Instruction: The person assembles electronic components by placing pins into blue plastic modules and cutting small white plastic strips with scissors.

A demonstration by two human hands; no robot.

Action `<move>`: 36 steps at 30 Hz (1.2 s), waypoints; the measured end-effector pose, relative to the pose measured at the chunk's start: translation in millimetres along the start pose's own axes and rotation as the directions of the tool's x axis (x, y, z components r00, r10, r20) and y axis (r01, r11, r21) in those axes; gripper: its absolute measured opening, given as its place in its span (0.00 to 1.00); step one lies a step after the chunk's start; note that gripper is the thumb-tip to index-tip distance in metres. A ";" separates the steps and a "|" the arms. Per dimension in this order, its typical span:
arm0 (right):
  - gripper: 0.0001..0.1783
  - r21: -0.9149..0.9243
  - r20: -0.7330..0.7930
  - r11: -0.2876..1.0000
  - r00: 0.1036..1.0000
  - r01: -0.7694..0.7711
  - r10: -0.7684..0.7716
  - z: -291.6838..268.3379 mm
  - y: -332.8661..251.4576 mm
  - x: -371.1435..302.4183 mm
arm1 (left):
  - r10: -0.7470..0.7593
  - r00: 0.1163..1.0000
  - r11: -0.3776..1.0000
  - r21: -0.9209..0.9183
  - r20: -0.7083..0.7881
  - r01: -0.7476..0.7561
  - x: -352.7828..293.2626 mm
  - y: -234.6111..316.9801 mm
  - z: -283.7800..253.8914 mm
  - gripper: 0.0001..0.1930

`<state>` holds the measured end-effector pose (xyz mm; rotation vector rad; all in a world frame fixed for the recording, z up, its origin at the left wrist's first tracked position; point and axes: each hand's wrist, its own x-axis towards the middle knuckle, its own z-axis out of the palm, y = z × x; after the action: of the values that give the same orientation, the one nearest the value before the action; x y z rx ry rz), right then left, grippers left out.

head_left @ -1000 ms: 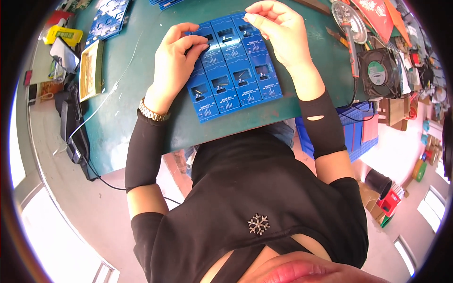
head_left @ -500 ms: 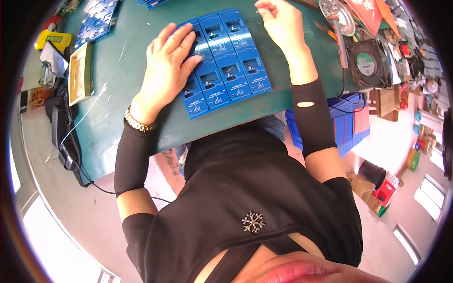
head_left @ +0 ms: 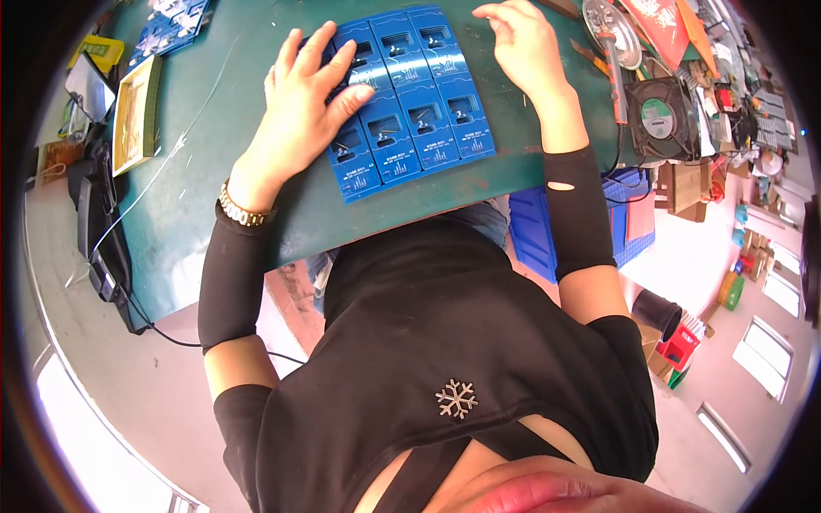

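Blue panel [head_left: 404,96]: laid flat on the green bench top [head_left: 214,171], close to the person's edge; its cut-out windows are turned upward, presumably so that the small parts seen in them can be viewed and reached from above.
Left hand [head_left: 301,107]: spread over the panel's left side, thumb laid across its face; nothing is seen to be grasped, and the panel seems to be steadied rather than gripped.
Right hand [head_left: 526,53]: held beyond the panel's right side, apart from it, fingers bent; whether anything small is pinched at the fingertips cannot be told.
Orange-handled tool [head_left: 617,90]: rested against the round metal dish [head_left: 629,43] at the right, where it can apparently be reached without the panel being crossed.
Black fan [head_left: 658,118]: stood just beside that tool, perhaps so that air is moved there.
Yellow-edged tray [head_left: 149,115]: set to the left, well apart from the panel, so that room is left for the forearm.
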<state>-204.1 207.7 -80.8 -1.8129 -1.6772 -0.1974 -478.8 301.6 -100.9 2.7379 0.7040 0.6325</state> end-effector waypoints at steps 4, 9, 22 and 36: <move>0.04 0.166 -0.038 0.969 0.980 -0.185 0.194 -1.6 -6.4 0.9 | 0.011 1.000 0.997 0.070 0.008 -0.011 2.0 4.8 -6.0 0.28; 0.04 0.645 0.074 0.685 0.920 -0.339 0.386 20.0 19.9 -5.3 | 0.081 0.996 0.991 -0.100 -0.039 -0.085 5.1 -13.0 -19.8 0.27; 0.02 0.568 0.228 0.778 0.960 -0.269 0.165 23.9 -63.1 13.9 | 0.057 0.998 0.993 -0.101 -0.011 -0.057 2.8 -5.7 -19.0 0.19; 0.02 0.283 0.102 0.958 0.994 -0.052 0.023 19.9 -83.9 11.5 | 0.093 0.991 0.982 -0.173 0.092 -0.076 6.6 0.1 -42.1 0.21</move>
<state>-286.8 225.6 -60.5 -1.6572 -1.6409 0.1468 -493.2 310.0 -61.6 2.6316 0.4888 0.5416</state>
